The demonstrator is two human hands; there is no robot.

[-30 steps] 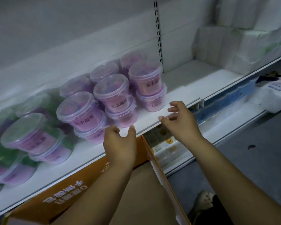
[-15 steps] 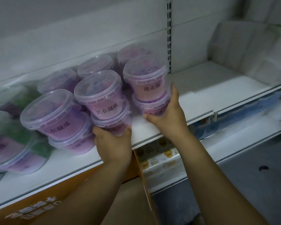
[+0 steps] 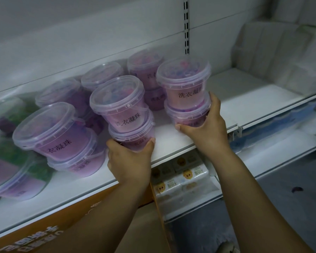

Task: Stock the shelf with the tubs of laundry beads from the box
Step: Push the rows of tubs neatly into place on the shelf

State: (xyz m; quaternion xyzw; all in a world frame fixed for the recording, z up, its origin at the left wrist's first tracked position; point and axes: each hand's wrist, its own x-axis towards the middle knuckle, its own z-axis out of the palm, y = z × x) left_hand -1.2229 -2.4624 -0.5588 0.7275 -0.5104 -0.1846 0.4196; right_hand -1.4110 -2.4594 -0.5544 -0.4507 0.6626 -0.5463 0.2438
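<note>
Tubs (image 3: 117, 106) apparently holding purple beads (image 3: 182, 70) sit stacked, left hand (image 3: 130, 157) and right hand (image 3: 204, 130) gripping lower ones.

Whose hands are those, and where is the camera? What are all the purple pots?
Those are a person's two bare hands; there is no machine here. The camera sits on the person's head and looks forward and down, so you see about what they see. There is only this one view.

In front is a white shelf with clear tubs of purple laundry beads, stacked in twos. The left hand grips the lower tub of the left stack, near the shelf's front edge. The right hand grips the lower tub of the right stack. Other stacks stand behind and further left.

Below the shelf edge you can see an orange box and small packs. White bundles lie far right.
</note>
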